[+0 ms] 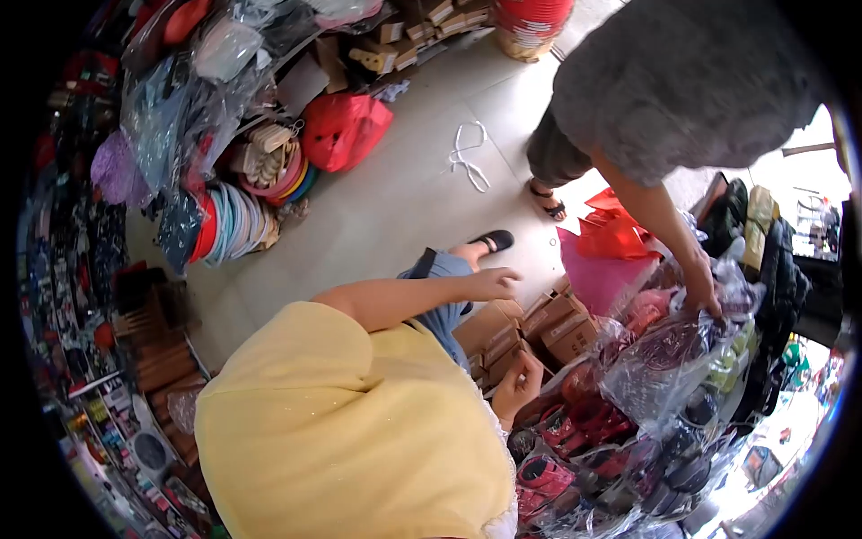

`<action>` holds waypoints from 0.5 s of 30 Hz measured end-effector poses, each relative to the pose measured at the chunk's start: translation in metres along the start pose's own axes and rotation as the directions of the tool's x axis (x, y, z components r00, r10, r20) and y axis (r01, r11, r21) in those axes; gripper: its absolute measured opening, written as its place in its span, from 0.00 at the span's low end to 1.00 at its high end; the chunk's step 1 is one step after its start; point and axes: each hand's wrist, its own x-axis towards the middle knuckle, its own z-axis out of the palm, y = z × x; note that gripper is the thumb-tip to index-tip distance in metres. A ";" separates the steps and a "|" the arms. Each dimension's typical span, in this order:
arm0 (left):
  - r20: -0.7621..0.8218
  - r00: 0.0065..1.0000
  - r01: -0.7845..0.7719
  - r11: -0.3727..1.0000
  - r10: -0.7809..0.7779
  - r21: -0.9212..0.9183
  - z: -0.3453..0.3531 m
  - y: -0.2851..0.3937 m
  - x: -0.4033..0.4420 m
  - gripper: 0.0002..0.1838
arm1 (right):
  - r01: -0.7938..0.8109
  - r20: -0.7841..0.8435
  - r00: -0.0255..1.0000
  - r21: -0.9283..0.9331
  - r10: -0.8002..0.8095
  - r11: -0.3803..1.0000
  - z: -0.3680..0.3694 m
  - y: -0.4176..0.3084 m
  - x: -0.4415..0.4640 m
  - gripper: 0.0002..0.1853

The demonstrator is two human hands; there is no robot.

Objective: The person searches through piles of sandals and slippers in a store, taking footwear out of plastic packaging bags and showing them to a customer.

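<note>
My left hand [494, 284] is held out above the floor with its fingers curled in. Whatever it may hold is too small to tell. Near the brown cardboard boxes [567, 332] is my right hand [519, 384], its fingertips pressed together; anything between them cannot be made out. The two hands are apart. Plastic-wrapped red items [543, 476] lie just beyond my right hand.
Another person [687, 90] in grey bends over at the upper right, a hand on clear plastic bags [655, 368]. A white cord [469, 162] lies on the floor. Stacked hoops [235, 225] and a red bag [346, 132] stand at the left.
</note>
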 end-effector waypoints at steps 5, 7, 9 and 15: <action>-0.187 0.952 0.302 0.628 -0.244 0.717 -0.085 -0.044 -0.095 0.30 | -0.072 0.191 0.979 -0.015 0.073 0.997 0.045 0.012 0.015 0.04; -0.185 0.925 0.334 0.480 -0.330 0.812 -0.112 -0.039 -0.108 0.30 | -0.079 0.246 0.965 -0.052 0.089 0.996 0.064 0.015 0.028 0.06; -0.208 0.896 0.390 0.468 -0.393 0.793 -0.141 -0.047 -0.113 0.30 | -0.119 0.286 0.949 -0.070 0.134 0.990 0.085 0.017 0.042 0.07; -0.262 0.783 0.517 0.357 -0.563 0.778 -0.254 -0.051 -0.133 0.32 | -0.263 0.520 0.773 -0.260 0.364 0.929 0.200 0.050 0.096 0.11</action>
